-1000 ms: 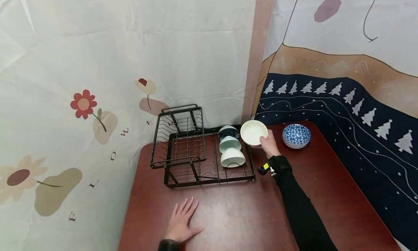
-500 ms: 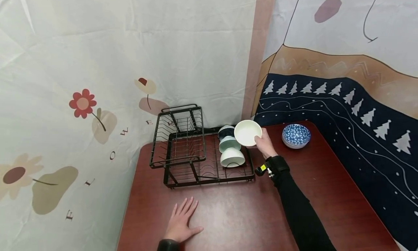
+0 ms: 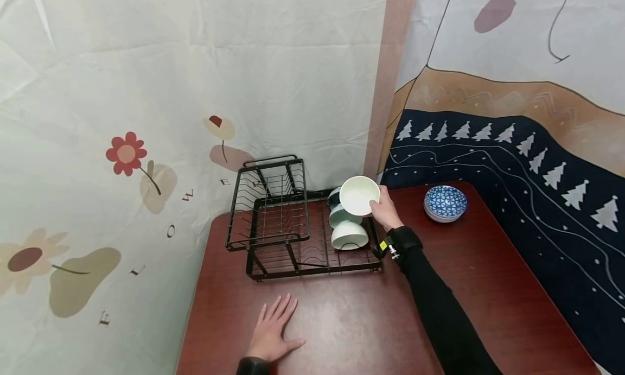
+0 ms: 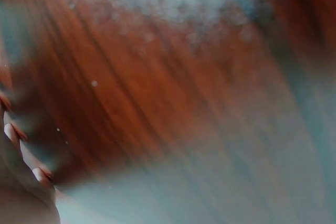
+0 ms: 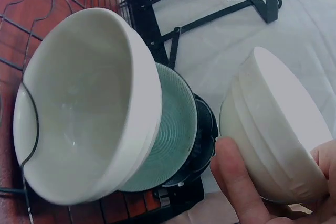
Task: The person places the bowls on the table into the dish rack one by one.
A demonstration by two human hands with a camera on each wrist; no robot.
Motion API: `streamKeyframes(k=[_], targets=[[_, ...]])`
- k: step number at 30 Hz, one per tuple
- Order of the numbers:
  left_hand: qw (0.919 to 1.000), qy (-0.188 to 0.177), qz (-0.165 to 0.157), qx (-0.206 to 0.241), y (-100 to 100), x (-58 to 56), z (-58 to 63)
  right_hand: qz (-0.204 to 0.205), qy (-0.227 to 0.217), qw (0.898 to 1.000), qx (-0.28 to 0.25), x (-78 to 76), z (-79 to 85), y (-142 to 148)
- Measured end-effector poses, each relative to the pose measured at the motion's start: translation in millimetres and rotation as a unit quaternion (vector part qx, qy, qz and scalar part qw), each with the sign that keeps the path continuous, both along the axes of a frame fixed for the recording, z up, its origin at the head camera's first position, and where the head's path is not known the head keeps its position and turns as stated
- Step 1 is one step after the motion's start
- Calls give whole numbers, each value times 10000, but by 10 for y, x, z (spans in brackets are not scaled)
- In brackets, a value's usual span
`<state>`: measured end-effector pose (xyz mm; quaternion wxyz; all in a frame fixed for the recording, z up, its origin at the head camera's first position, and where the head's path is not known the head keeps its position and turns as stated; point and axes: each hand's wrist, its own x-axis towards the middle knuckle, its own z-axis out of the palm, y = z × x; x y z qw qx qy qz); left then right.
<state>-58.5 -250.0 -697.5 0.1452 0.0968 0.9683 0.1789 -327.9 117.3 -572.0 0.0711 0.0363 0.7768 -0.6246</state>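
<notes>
A: Grip state?

B: My right hand point(image 3: 387, 209) is clamped on the white bowl point(image 3: 359, 196), thumb at the rim, fingers along the outside wall. My left hand point(image 3: 272, 331) lies with fingers spread on the surface point(image 3: 488, 266), holding nothing

A: What just changed?

B: Bowl came left. A second ago it was off the right end of the black rack point(image 3: 342, 269); now it's in the air over that end, overlapping the dark bowl point(image 3: 334, 199) and the green bowl point(image 3: 342, 216) in the head view. My read: carry mostly done, bowl not yet set down

A: Contact with the row?

B: Can't confirm. Right wrist view puts my fingers just beside the dark bowl, no clear touch

A: Which way does yours point?

B: Mouth up and tilted back toward me. Rim is round, so no long axis; the base-to-mouth line leans my way

A: Anything else around?

B: Cream bowl point(image 3: 349, 235) sits at the near end of the row, in front of the green one. Blue-patterned bowl point(image 3: 445, 200) is off to the right, apparently stacked on another, well apart from the rack
</notes>
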Motion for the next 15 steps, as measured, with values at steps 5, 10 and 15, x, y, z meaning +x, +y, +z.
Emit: streamKeyframes(k=[5, 10, 15], targets=[[10000, -49, -2, 26, 8, -12, 12, -12, 116, 9999, 81, -47, 51, -85], [10000, -23, 16, 52, 2, -11, 9, 58, 176, 9994, 289, -86, 94, -154], [10000, -40, 23, 46, -4, -5, 10, 303, 242, 9992, 85, -132, 130, -242]])
